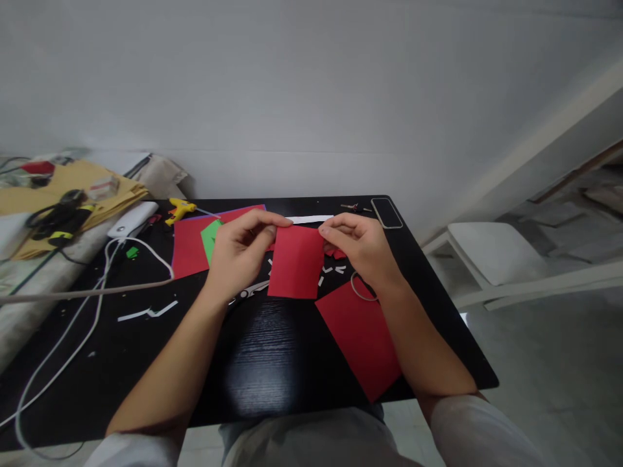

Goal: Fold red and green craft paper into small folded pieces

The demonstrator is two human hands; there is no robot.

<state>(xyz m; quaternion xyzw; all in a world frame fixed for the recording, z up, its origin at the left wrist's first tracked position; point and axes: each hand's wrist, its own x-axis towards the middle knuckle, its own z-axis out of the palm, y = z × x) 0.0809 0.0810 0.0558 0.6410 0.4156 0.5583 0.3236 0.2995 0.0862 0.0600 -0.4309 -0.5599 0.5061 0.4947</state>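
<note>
A small red paper piece [296, 263] is held up above the black table by its two top corners. My left hand [246, 250] pinches the upper left corner between thumb and fingers. At the upper right corner, my right hand [357, 243] pinches it the same way. Below my right forearm lies a larger red sheet [357, 334] with a ring-shaped item [363, 287] at its top. Scissors [246, 293] rest beside my left wrist, partly hidden. Behind my left hand are another red sheet [187, 250] and a green piece [209, 239].
On the black table [272, 370] are a yellow glue gun [181, 210], a white power strip [134, 220] with cables, white paper scraps [148, 312] and a phone [387, 213]. Brown envelopes [78, 178] lie at the left; a white chair [491, 253] stands at the right.
</note>
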